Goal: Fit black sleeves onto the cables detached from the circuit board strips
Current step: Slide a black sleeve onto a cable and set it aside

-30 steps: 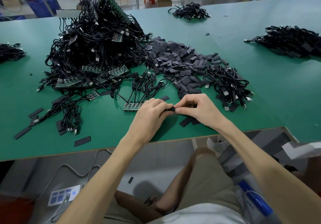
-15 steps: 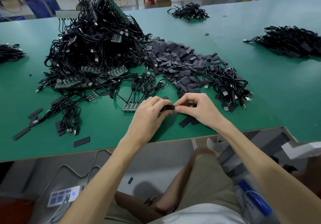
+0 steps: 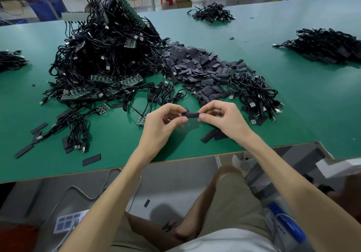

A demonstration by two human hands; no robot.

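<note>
Above the green table (image 3: 304, 103), my left hand (image 3: 162, 126) and my right hand (image 3: 222, 120) hold one black sleeve (image 3: 190, 114) between them, each pinching an end with thumb and fingers. A thin black cable (image 3: 145, 110) leads from behind my left hand up toward the cable heap. Beside that hand a small green circuit board strip (image 3: 141, 121) lies on the table. The cable's end is hidden inside my fingers or the sleeve. Two loose sleeves (image 3: 212, 136) lie under my right wrist.
A tall heap of black cables and board strips (image 3: 105, 56) fills the left centre. A pile of loose sleeves (image 3: 197, 71) lies behind my hands, with a cable bundle (image 3: 256, 97) at its right. More cable piles (image 3: 330, 46) sit at the far right and back. Stray sleeves (image 3: 91, 159) dot the front edge.
Both hands have lifted slightly and moved apart. The sleeve, mostly hidden between my fingertips before, now shows stretched out level between the two hands.
</note>
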